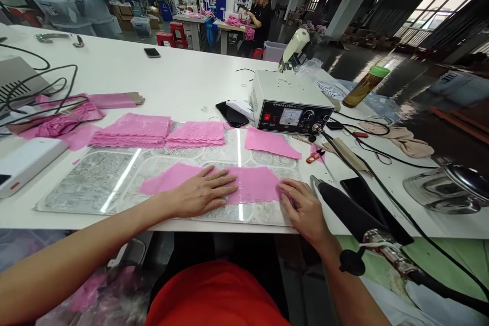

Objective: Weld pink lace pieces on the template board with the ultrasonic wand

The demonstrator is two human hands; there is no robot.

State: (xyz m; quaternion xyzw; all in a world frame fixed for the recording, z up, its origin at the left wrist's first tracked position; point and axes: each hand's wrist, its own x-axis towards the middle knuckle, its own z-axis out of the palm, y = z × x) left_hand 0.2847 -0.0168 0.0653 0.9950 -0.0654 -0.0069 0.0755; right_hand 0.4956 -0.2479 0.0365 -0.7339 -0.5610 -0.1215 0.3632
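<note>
My left hand point(204, 192) is lying flat, fingers spread, on the pink cloth point(256, 183) on the glossy board point(86, 183); my right hand point(305, 210) is touching the cloth's right end, whether pinching I cannot tell. If both are pulling unevenly, this cloth could be creasing or sliding askew.

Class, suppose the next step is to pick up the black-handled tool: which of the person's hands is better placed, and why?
Probably the right hand: its fingertips are at the right end of the pink fabric, close to the tool. The left hand lies spread on the fabric, farther away.
</note>
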